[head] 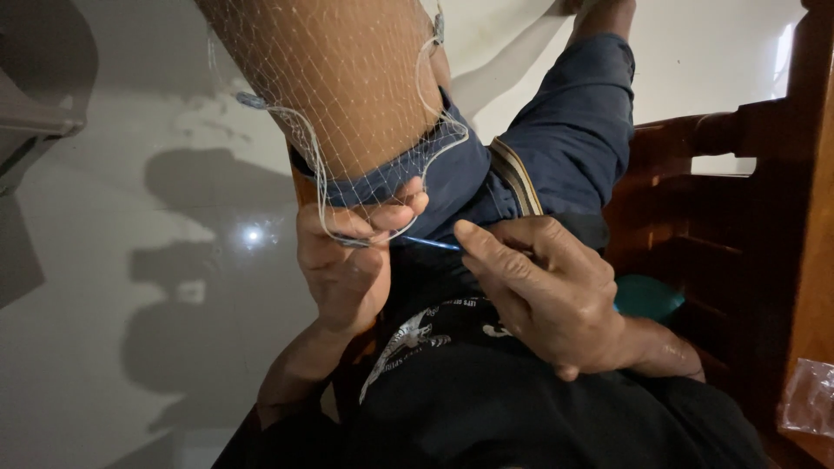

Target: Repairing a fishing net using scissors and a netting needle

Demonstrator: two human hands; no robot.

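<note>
— What's around them?
— Head view: a glossy pale floor point(130, 260) with shadows, a dark wooden chair point(738, 174) on the right.
— And the net?
— The white mesh net point(347, 87) drapes over the bare knee. The left hand point(347, 260) clenches its edge cord; the right hand point(547, 295) pinches a thin blue needle point(430, 243) just beside it

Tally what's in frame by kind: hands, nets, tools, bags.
Hands: 2, left hand and right hand
White mesh net: 1, draped over the knee, pinched in the left grip
Thin blue tool: 1, between the two hands
Clear plastic bag: 1
Total: 5
</note>
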